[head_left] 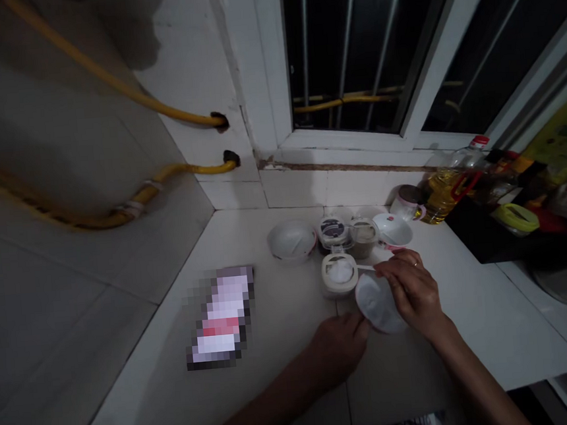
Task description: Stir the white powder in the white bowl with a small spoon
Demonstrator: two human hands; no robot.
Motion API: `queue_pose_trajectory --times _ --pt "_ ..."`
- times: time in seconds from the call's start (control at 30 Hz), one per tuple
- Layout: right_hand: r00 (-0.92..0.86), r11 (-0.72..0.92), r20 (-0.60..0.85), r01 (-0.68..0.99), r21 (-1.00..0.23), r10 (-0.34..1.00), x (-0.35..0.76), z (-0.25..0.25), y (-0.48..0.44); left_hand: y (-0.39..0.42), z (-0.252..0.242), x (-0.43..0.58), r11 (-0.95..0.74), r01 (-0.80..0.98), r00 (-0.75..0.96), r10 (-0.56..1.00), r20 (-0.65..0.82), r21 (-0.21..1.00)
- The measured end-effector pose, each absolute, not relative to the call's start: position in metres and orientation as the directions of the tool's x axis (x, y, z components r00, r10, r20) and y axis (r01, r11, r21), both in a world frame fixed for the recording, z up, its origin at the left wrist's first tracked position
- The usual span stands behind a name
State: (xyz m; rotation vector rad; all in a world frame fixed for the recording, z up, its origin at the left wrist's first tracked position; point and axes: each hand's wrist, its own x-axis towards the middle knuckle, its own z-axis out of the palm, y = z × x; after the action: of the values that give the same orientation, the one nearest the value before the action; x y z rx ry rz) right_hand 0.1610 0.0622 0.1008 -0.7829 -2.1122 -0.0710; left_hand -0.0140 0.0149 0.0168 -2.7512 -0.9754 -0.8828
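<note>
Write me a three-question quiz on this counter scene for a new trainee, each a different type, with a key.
1. True or false: the left hand is at the edge of the bowl.
2. What do the fingers of the right hand hold?
3. Fill in the blank: the bottle of yellow liquid has a ____ cap.

Key:
1. True.
2. A slim white handle.
3. Red.
</note>
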Motion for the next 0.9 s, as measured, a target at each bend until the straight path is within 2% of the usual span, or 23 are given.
queue_pose_trajectory --times 0.17,0.5,0.6,0.9 --pt "-0.384 0.792 0.728 0.493 -0.359 0.568 0.154 0.095 0.054 0.014 0.016 -0.014 -0.789 0.607 0.649 0.560 0.515 0.093" --pt "-0.338 0.736 0.701 0.550 -0.394 0.628 0.148 0.077 0.057 0.015 0.015 -0.015 -0.788 0.609 0.664 0.567 0.487 0.087" --pt "-0.335 0.743 0.730 0.575 -0.342 0.595 0.152 0.081 0.060 0.014 0.018 -0.015 -0.788 0.607 0.669 0.577 0.468 0.103" --pt "-0.575 0.828 0.670 0.550 -0.109 0.470 0.152 0.087 0.065 0.015 0.017 -0.014 -0.797 0.598 0.655 0.549 0.519 0.088"
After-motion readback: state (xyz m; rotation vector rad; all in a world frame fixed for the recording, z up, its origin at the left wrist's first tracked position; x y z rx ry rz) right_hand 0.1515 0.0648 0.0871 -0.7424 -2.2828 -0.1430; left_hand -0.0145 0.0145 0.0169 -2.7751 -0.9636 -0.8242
